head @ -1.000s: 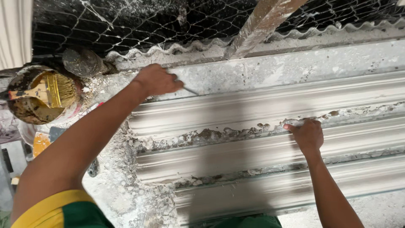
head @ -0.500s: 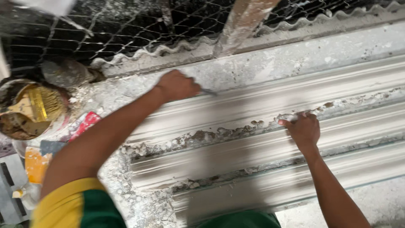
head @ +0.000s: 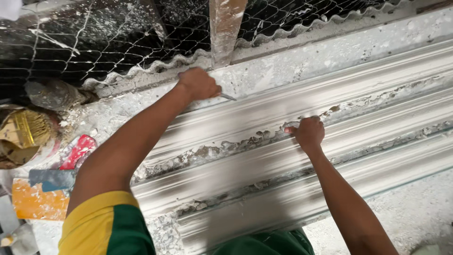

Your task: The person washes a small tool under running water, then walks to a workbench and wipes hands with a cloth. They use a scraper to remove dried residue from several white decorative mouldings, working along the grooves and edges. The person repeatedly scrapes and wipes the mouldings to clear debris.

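My left hand (head: 199,84) is closed around a thin metal tool (head: 228,97) whose tip pokes out to the right, at the upper edge of a long grey plaster moulding (head: 264,160) with several ridges. My right hand (head: 309,132) is fisted on the moulding's middle ridge, pressing against a crumbly, chipped groove (head: 222,147); something pale shows at its fingertips, too small to tell. A yellow and green sleeve (head: 106,226) covers my left shoulder.
Wire mesh (head: 108,38) over a dark gap runs along the top, with a plaster-spattered wooden post (head: 226,28). At left lie a dirty brush (head: 23,134), a red-handled tool (head: 78,151), an orange block (head: 35,203) and a grey trowel blade (head: 49,178). Rough plaster-covered bench (head: 415,208) at right.
The view shifted so the moulding and both hands sit further right. My left hand moved right along the upper edge; my right hand kept its place on the middle ridge.
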The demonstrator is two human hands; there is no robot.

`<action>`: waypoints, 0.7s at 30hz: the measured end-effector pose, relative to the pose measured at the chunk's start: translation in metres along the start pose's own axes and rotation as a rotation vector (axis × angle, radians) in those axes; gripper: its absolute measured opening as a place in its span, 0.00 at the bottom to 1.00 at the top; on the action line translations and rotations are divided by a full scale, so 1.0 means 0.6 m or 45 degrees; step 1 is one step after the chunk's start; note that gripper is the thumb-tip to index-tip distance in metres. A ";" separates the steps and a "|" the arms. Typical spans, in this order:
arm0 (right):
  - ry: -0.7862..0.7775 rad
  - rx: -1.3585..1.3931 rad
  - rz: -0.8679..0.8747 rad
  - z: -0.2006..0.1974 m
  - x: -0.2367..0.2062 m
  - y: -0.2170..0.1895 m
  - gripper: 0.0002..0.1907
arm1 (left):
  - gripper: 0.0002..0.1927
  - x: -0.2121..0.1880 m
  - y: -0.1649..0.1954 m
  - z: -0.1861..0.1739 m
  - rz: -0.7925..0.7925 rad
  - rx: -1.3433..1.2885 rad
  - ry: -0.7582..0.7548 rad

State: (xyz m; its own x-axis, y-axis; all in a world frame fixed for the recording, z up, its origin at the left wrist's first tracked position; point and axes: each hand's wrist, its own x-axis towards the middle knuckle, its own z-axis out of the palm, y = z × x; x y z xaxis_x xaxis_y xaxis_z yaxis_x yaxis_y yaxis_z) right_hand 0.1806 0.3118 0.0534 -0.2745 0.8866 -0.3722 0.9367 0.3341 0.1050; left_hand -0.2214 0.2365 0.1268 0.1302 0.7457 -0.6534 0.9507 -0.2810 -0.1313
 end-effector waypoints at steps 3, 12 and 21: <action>0.047 -0.001 -0.064 0.005 -0.004 0.011 0.40 | 0.16 -0.079 0.010 0.048 0.021 -0.232 0.291; -0.051 0.018 -0.194 0.022 0.010 0.031 0.42 | 0.11 0.003 0.058 -0.027 -0.053 0.068 0.091; -0.277 0.279 -0.696 -0.030 0.075 0.200 0.37 | 0.21 -0.022 0.185 -0.089 -0.778 -0.466 -0.041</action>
State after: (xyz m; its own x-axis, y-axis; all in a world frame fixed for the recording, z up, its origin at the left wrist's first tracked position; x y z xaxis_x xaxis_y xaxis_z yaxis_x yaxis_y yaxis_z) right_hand 0.2765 0.3977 0.0657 -0.6977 0.5126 -0.5004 0.7023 0.6271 -0.3368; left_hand -0.1022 0.2278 0.1606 -0.4595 0.6851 -0.5652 0.8850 0.4069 -0.2264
